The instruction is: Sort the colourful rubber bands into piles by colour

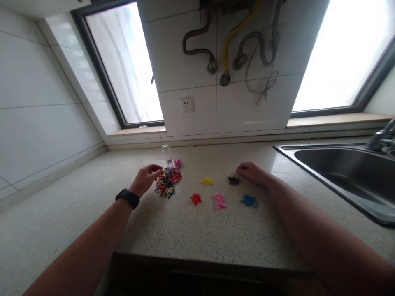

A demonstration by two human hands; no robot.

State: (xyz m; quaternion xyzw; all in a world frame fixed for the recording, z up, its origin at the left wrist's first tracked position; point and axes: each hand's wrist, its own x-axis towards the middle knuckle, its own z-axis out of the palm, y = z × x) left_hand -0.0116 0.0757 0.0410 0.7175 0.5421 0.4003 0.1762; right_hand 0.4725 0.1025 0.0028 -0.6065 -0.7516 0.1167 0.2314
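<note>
A mixed heap of small coloured pieces [168, 181] lies on the speckled countertop [200, 234]. My left hand [147, 177], with a black watch on the wrist, rests at the heap's left edge, fingers curled onto it. To the right lie small sorted piles: yellow [207, 180], black [233, 180], red [195, 199], pink [219, 201] and blue [249, 200]. My right hand [253, 172] lies just right of the black pile, its fingers bent toward it. Whether either hand holds a piece is too small to see.
A small clear bottle [167, 153] with a pink cap [177, 163] beside it stands behind the heap. A steel sink [339, 172] with a tap [382, 137] fills the right. Tiled wall, socket [187, 105], pipes and two windows are behind. The counter's front edge is near me.
</note>
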